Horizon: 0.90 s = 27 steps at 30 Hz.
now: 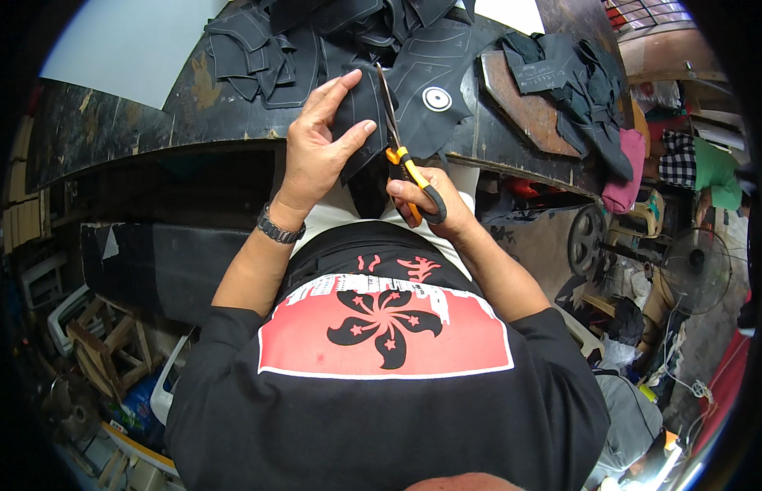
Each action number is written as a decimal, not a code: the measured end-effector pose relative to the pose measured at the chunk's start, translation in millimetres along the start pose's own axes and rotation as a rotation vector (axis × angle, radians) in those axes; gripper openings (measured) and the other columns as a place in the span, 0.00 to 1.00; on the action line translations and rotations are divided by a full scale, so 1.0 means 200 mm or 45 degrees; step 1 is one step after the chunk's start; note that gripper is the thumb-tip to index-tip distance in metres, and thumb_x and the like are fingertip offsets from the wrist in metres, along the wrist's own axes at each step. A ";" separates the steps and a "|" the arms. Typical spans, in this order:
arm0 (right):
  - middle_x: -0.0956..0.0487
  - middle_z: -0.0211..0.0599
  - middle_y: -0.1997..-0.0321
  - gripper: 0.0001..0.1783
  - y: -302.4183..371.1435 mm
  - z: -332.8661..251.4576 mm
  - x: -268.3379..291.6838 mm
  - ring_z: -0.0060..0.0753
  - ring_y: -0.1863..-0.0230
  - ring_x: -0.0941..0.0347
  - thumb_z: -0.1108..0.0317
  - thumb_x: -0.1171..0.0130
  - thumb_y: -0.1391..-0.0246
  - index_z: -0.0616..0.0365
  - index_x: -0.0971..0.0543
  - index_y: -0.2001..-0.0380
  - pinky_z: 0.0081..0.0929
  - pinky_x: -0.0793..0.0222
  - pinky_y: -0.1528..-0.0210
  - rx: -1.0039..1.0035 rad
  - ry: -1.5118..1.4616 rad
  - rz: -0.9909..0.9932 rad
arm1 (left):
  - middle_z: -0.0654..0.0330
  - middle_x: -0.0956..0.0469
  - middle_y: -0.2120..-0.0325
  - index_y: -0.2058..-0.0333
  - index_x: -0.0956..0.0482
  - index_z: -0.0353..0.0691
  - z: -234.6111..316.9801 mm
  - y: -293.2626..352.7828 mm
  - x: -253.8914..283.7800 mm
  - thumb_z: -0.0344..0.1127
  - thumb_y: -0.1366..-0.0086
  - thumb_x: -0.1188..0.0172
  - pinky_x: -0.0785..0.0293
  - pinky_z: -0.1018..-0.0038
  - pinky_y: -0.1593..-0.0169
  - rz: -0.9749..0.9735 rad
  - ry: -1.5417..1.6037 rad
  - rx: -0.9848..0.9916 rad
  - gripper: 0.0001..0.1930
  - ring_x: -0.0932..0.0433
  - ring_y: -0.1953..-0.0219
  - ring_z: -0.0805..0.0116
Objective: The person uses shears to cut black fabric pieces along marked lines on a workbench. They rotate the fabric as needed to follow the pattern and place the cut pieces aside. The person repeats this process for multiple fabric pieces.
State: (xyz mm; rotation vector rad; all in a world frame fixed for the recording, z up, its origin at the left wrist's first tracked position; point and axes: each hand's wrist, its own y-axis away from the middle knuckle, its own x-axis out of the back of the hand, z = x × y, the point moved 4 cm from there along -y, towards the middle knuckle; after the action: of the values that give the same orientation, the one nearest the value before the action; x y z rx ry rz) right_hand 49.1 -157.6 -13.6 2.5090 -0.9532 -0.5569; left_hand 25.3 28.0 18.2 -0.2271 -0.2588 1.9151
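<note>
My right hand is wrapped around the yellow-and-black handles of a pair of scissors. Their blades point away from me and lie along a black sheet marked with pale lines. On the sheet's left side rests my left hand, its thumb and fingers spread apart. Part of the sheet hangs over the table's near edge. A white round disc with a dark centre lies on black material just right of the blades.
Several cut black pieces are piled at the back of the dark worn table. To the right, a brown board bears more black pieces. A pink cloth hangs by the table's right end. A fan stands beyond.
</note>
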 end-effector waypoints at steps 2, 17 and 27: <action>0.31 0.26 0.86 0.18 0.00 0.01 -0.02 0.18 0.89 0.36 0.56 0.35 0.45 0.57 0.27 0.77 0.16 0.42 0.86 -0.001 -0.019 -0.010 | 0.54 0.31 0.43 0.40 0.30 0.33 0.00 0.00 0.00 0.22 0.43 0.34 0.35 0.74 0.37 -0.001 -0.041 -0.009 0.30 0.31 0.41 0.67; 0.30 0.30 0.82 0.19 0.01 -0.02 0.01 0.21 0.87 0.34 0.55 0.36 0.46 0.59 0.27 0.75 0.18 0.40 0.84 -0.052 0.009 -0.066 | 0.52 0.30 0.44 0.40 0.29 0.36 0.01 0.02 -0.01 0.23 0.45 0.35 0.37 0.72 0.37 -0.111 -0.038 0.065 0.31 0.31 0.41 0.63; 0.32 0.27 0.88 0.17 0.02 0.01 0.01 0.18 0.88 0.37 0.59 0.37 0.44 0.56 0.28 0.78 0.18 0.44 0.85 -0.050 0.140 -0.036 | 0.54 0.34 0.39 0.37 0.34 0.34 0.01 0.02 0.00 0.21 0.43 0.36 0.36 0.73 0.37 -0.187 -0.163 0.005 0.34 0.32 0.40 0.68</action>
State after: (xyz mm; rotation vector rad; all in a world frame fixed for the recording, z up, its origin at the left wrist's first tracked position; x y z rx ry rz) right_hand 48.1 -163.1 -13.0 2.4928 -0.8596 -0.4372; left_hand 21.3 27.3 18.3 -0.0802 -0.3478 1.7867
